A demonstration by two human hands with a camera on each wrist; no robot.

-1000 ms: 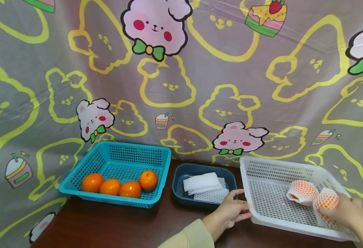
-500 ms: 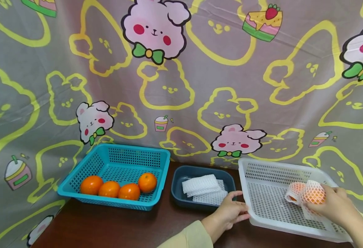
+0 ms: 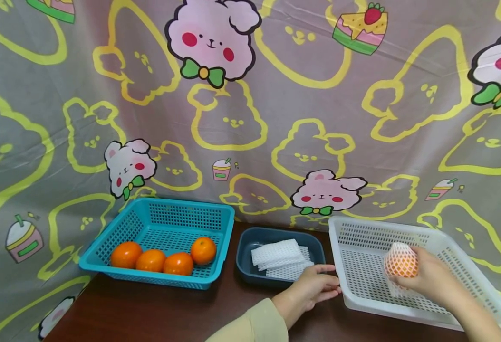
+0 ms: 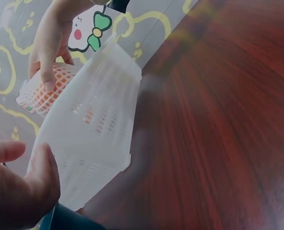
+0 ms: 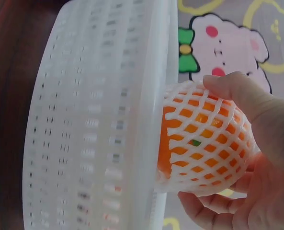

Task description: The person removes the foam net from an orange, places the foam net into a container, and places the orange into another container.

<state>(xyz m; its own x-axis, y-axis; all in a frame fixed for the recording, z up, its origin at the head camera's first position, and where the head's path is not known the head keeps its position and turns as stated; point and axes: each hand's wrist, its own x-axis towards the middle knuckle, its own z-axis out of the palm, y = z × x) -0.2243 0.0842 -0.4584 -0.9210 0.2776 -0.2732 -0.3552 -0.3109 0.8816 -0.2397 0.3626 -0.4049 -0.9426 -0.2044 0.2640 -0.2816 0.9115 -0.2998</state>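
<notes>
My right hand (image 3: pixel 432 278) grips an orange in a white foam net sleeve (image 3: pixel 401 261), over the white basket (image 3: pixel 379 311). In the right wrist view the thumb lies on the sleeve's upper side and the curled fingers support it below. Bare peel shows at the sleeve's open end beside the rim. My left hand (image 3: pixel 314 287) is at the basket's left wall, its fairly straight fingers touching or almost touching it. A second sleeved orange from the earlier frames cannot be made out behind the held one and the hand.
A dark blue tray (image 3: pixel 244 270) holding white foam net sleeves (image 3: pixel 282 256) sits left of the white basket. Farther left is a turquoise basket (image 3: pixel 160 278) with several bare oranges (image 3: pixel 152 260). A patterned curtain (image 3: pixel 242 114) hangs behind the brown table (image 3: pixel 148 308).
My right hand has carried the sleeved orange leftward, from the basket's right side toward its middle, now in front of where the other sleeved orange lay. My left hand stays at the wall.
</notes>
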